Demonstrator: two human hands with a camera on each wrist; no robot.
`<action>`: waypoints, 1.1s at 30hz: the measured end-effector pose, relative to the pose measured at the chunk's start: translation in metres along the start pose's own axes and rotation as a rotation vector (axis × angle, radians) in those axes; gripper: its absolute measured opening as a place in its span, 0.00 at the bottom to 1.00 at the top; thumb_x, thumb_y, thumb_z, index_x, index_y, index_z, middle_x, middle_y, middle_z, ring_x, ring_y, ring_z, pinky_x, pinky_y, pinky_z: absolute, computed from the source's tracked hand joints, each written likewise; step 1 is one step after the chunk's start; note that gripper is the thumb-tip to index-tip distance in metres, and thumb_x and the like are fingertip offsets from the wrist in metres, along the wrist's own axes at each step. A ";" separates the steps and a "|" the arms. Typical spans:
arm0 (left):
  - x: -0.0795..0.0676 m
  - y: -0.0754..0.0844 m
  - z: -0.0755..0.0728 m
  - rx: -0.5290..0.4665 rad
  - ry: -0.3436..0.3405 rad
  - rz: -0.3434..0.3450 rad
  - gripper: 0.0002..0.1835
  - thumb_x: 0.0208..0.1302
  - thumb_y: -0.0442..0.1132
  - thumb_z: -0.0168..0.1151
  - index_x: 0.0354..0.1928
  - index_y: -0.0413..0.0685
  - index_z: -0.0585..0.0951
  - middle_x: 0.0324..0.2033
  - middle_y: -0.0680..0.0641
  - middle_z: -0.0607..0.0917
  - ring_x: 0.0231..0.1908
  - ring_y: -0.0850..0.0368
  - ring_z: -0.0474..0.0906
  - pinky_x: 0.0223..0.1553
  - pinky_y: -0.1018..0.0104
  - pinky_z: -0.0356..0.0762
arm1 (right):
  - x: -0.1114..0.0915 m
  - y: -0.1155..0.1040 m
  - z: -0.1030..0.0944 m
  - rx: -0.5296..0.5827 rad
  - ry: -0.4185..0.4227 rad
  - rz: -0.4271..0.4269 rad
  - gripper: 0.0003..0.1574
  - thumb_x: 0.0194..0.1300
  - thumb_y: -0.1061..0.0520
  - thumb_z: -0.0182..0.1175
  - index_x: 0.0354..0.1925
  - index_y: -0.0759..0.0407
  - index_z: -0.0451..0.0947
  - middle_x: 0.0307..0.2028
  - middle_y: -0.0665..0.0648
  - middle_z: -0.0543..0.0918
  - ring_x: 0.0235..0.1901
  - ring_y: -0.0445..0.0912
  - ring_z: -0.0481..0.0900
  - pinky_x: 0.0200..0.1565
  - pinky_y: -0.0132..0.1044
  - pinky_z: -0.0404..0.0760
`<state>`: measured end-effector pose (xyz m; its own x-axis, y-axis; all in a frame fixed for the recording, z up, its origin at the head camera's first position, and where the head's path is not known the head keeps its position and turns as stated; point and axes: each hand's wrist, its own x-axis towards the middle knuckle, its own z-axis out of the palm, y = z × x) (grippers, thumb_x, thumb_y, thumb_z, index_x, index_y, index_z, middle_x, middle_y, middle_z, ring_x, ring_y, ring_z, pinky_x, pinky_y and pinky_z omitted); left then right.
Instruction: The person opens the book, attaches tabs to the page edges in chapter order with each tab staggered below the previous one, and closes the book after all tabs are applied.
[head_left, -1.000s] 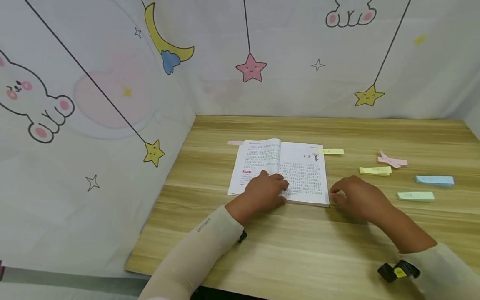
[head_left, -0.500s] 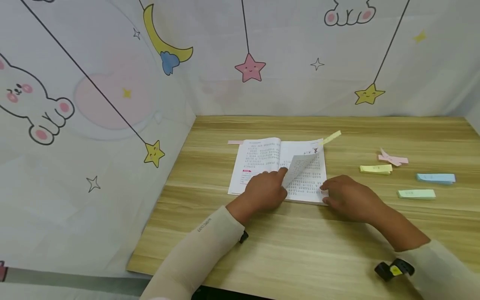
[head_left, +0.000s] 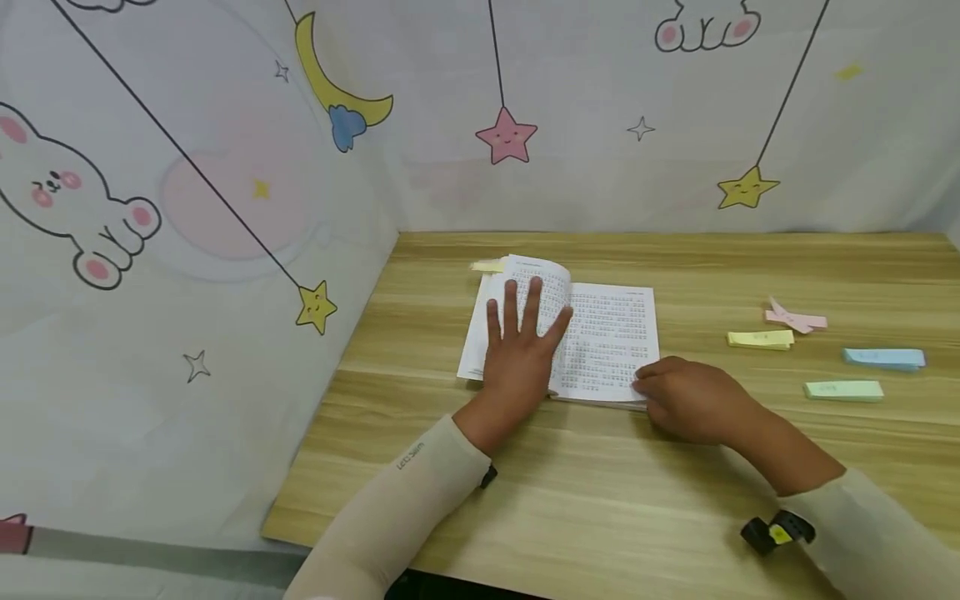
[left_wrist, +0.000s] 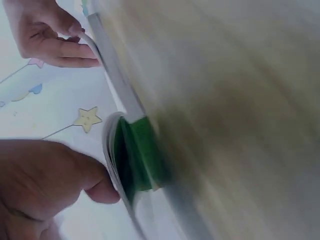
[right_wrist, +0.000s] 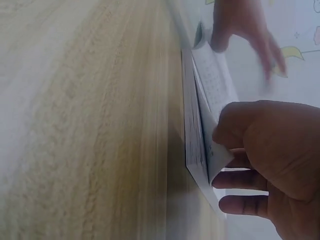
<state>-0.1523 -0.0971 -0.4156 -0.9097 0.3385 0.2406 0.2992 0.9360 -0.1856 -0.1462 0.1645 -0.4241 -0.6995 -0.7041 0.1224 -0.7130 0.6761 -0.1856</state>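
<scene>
An open book (head_left: 609,342) lies on the wooden table, printed pages facing up. My left hand (head_left: 517,358) spreads its fingers over the left-hand page, which bulges up near the spine. In the left wrist view the left thumb (left_wrist: 102,185) lies at the book's lower edge. At the lower right corner, my right hand (head_left: 693,400) pinches a book page (right_wrist: 215,160); the right wrist view has the thumb on top and fingers beneath, with the page bent up from the block below. A yellow sticky tab (head_left: 487,267) juts out at the book's upper left.
Folded paper strips lie on the table right of the book: pink (head_left: 797,319), yellow (head_left: 760,339), blue (head_left: 885,357) and green (head_left: 843,390). A cartoon-printed curtain (head_left: 585,192) rises behind the table and along its left side.
A leaf with the yellow tab has swung from the right side over to the left. My left hand has flattened and spread on it; the right hand has moved left onto the page corner.
</scene>
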 end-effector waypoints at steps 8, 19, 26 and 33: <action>-0.002 0.009 -0.003 -0.119 -0.259 0.147 0.13 0.66 0.45 0.53 0.47 0.48 0.79 0.52 0.51 0.76 0.56 0.53 0.70 0.52 0.63 0.70 | 0.002 -0.002 -0.008 -0.029 0.030 0.025 0.08 0.57 0.62 0.64 0.37 0.52 0.83 0.36 0.49 0.83 0.36 0.44 0.79 0.34 0.41 0.77; -0.002 0.015 0.005 -0.184 -0.291 0.039 0.36 0.54 0.70 0.55 0.51 0.47 0.73 0.42 0.48 0.70 0.37 0.54 0.72 0.25 0.62 0.73 | 0.007 -0.001 -0.009 -0.087 0.360 -0.089 0.19 0.49 0.59 0.70 0.42 0.56 0.81 0.39 0.51 0.81 0.42 0.48 0.75 0.36 0.41 0.77; -0.002 0.004 0.005 -0.283 -0.269 0.029 0.31 0.59 0.69 0.49 0.49 0.50 0.75 0.46 0.51 0.73 0.34 0.57 0.75 0.23 0.64 0.71 | 0.001 -0.003 -0.010 -0.080 0.373 0.012 0.50 0.48 0.54 0.72 0.67 0.56 0.61 0.59 0.61 0.67 0.51 0.55 0.72 0.28 0.45 0.78; 0.000 0.001 0.006 -0.276 -0.011 -0.125 0.46 0.60 0.50 0.59 0.72 0.48 0.45 0.53 0.39 0.72 0.37 0.51 0.76 0.23 0.63 0.72 | -0.001 0.002 -0.003 -0.125 0.266 -0.086 0.20 0.49 0.62 0.71 0.44 0.55 0.82 0.52 0.60 0.74 0.53 0.55 0.69 0.41 0.46 0.77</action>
<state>-0.1534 -0.0970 -0.4212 -0.9472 0.2189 0.2344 0.2499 0.9618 0.1115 -0.1470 0.1674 -0.4220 -0.6126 -0.6896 0.3863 -0.7589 0.6497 -0.0437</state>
